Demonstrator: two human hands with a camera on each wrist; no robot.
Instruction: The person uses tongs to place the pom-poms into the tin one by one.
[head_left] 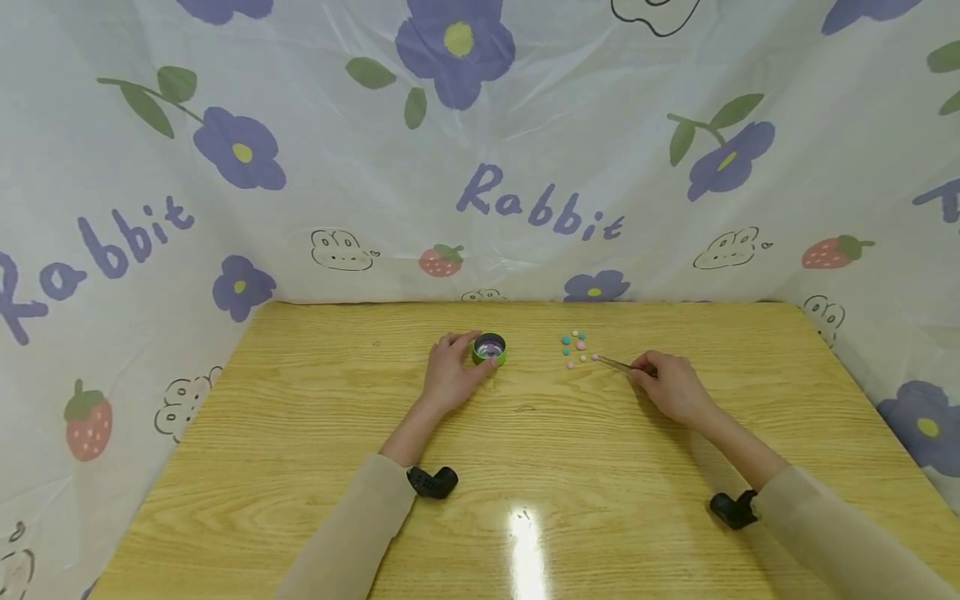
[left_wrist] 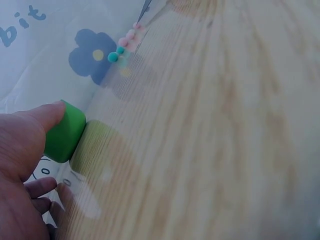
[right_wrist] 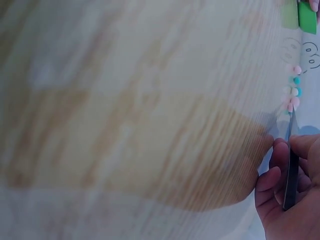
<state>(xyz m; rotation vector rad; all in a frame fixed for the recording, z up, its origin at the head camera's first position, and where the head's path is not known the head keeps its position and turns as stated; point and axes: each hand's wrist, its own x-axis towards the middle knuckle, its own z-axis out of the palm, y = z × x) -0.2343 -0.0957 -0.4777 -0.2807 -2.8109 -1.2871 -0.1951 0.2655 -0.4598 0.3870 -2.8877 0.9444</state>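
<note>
My left hand (head_left: 452, 375) holds a small round green tin (head_left: 490, 339) between thumb and fingers. The tin stands upright with its open top facing up, and a purplish patch shows on its shiny bottom. In the left wrist view, the thumb lies against the green wall (left_wrist: 72, 135). My right hand (head_left: 677, 390) pinches a pair of dark tweezers (head_left: 618, 364), pointed leftward. Right at their tip is a small pinkish-purple ball (head_left: 596, 357); I cannot tell whether the tweezers grip it. Beside it lie several little balls in pink (head_left: 581, 345), blue (head_left: 566, 340) and white.
Both hands work over a glossy wooden table (head_left: 570, 450). Behind it and along both sides hangs a white curtain (head_left: 540, 142) printed with flowers, rabbits and strawberries. Each wrist wears a black camera, one at the left sleeve (head_left: 345, 529) and one at the right.
</note>
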